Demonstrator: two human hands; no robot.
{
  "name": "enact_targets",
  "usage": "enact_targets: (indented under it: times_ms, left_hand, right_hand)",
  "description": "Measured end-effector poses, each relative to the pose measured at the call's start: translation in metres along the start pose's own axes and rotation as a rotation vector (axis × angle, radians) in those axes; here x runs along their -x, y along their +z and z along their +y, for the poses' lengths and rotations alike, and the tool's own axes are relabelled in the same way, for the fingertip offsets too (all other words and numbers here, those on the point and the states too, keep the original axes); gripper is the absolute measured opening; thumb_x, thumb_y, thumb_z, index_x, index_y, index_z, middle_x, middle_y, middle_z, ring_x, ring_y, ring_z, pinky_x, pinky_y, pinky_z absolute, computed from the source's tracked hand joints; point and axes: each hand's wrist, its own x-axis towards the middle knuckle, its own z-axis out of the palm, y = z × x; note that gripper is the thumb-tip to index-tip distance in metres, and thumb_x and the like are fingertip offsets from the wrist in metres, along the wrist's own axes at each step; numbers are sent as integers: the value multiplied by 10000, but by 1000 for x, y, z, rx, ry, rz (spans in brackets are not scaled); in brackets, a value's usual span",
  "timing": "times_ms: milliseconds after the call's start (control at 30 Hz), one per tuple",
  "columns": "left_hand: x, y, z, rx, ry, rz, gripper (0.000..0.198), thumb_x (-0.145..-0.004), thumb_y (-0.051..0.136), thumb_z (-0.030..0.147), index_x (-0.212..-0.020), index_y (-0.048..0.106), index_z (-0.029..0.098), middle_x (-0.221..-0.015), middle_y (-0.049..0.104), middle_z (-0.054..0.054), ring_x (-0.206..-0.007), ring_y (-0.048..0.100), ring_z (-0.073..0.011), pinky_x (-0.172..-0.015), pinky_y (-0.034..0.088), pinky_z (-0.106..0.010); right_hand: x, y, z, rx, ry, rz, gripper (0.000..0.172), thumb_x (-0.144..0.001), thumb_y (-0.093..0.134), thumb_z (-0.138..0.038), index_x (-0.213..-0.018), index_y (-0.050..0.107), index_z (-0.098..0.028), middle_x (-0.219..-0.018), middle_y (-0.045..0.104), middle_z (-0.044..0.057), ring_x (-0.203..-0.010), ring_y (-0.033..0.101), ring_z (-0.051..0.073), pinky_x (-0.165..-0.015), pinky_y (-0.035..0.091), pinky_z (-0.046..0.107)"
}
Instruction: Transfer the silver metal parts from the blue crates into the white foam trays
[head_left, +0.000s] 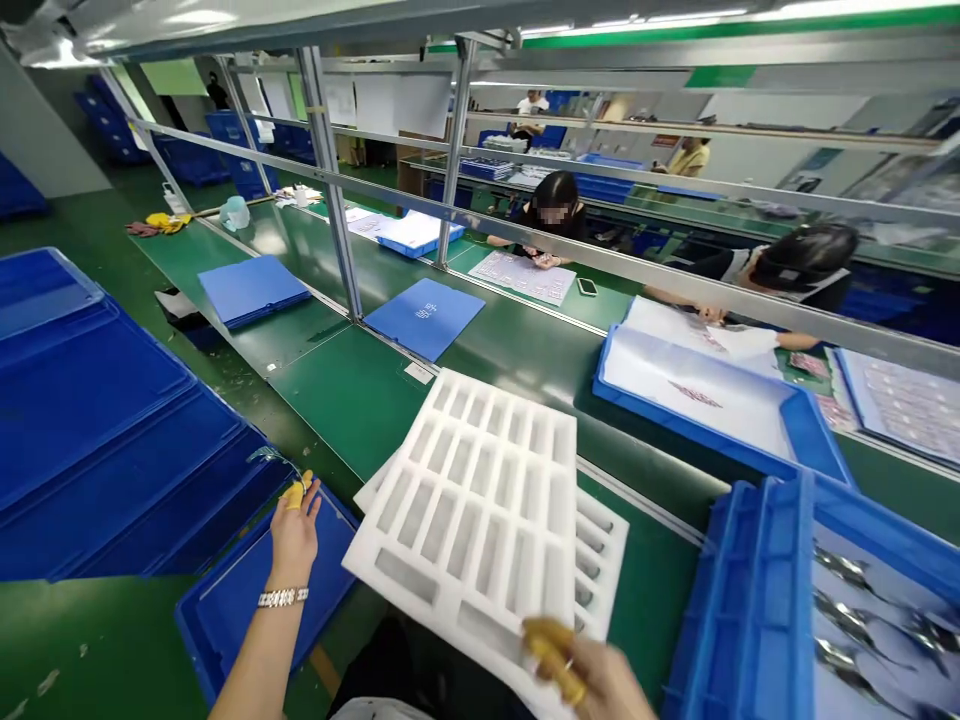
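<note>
My left hand [298, 520], with yellow finger covers and a metal watch band on the wrist, is raised left of the table. Its thumb and fingertips pinch a thin, shiny piece [271, 456] with a wire-like tail, its exact kind unclear. A white foam tray [480, 445] with rows of rectangular slots lies at an angle over a second foam tray [611, 530]. Over the upper tray's near right corner is my right hand [562, 665], also in yellow finger covers. Motion blurs its curled fingers, and whether they grip anything is unclear.
At right, a blue bin [754, 590] holds shiny metal parts [847, 620]. Behind it stands a paper-lined blue tray [697, 385]. Stacked blue bins [97, 400] and a low blue tray [225, 620] flank my left arm. Two co-workers sit across the bench behind metal rails [525, 225].
</note>
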Motion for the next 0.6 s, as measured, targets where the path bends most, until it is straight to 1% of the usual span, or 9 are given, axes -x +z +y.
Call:
enact_targets:
  times_ms: [67, 100, 133, 167, 267, 333, 400, 467, 600]
  left_hand:
    - [12, -10, -9, -66, -12, 6, 73, -837, 629, 266, -898, 599, 240, -1216, 693, -31, -1167, 643, -208, -1041, 413, -421]
    - [19, -16, -15, -101, -26, 18, 74, -834, 630, 258, -901, 604, 245, -1184, 701, -25, -1173, 638, -211, -1031, 420, -424]
    - [26, -23, -23, -132, -48, 31, 72, -835, 629, 251, -903, 608, 251, -1146, 707, -17, -1166, 639, -212, -1018, 429, -428]
    - [33, -29, -31, -155, -78, 38, 68, -838, 628, 246, -904, 612, 255, -1104, 712, -9, -1142, 646, -213, -1001, 442, -431]
    - [55, -40, -53, -162, -189, -18, 92, -827, 658, 224, -904, 617, 253, -989, 707, 11, -956, 681, -195, -886, 504, -399]
    - [68, -39, -58, -139, -232, -72, 129, -806, 693, 226, -909, 617, 238, -939, 700, 12, -824, 671, -171, -775, 527, -349]
    - [76, -31, -53, -119, -225, -93, 172, -786, 728, 261, -908, 612, 224, -928, 700, 8, -774, 657, -154, -700, 524, -310]
    - [82, -21, -40, -88, -195, -127, 236, -766, 757, 334, -901, 603, 216, -957, 706, -4, -804, 663, -158, -685, 529, -304]
    - [93, 2, -21, 12, -159, -298, 360, -704, 795, 431, -913, 601, 210, -1077, 718, -54, -940, 680, -199, -730, 553, -333]
  right_hand:
    - [-22, -39, 15, 154, -37, 347, 554, -772, 577, -652, -1145, 698, -262, -1072, 734, 95, -887, 700, 308, -737, 584, 403]
    - [-36, -53, 23, 241, -25, 504, 628, -771, 561, -659, -1199, 666, -211, -1115, 717, 141, -906, 698, 328, -731, 582, 425]
    - [-51, -62, 30, 293, 16, 571, 662, -768, 550, -654, -1204, 651, -166, -1120, 709, 178, -913, 698, 340, -725, 580, 437]
    - [-65, -65, 37, 318, 84, 575, 670, -768, 533, -648, -1190, 646, -140, -1085, 715, 196, -887, 703, 340, -700, 578, 437]
    - [-99, -48, 47, 313, 246, 357, 587, -797, 471, -633, -1071, 662, -151, -927, 742, 158, -758, 706, 292, -622, 562, 393]
    - [-110, -32, 45, 363, 232, 310, 517, -809, 449, -617, -960, 671, -175, -845, 738, 131, -726, 697, 280, -608, 550, 383]
    - [-111, -25, 41, 424, 178, 337, 447, -804, 437, -569, -870, 669, -193, -775, 726, 121, -732, 695, 290, -628, 548, 398]
    - [-103, -32, 39, 418, 130, 383, 421, -785, 430, -543, -867, 675, -211, -728, 714, 111, -720, 693, 304, -630, 548, 419]
    - [-67, -74, 51, 344, 37, 535, 444, -730, 478, -619, -898, 679, -260, -714, 704, 108, -718, 686, 352, -608, 547, 466]
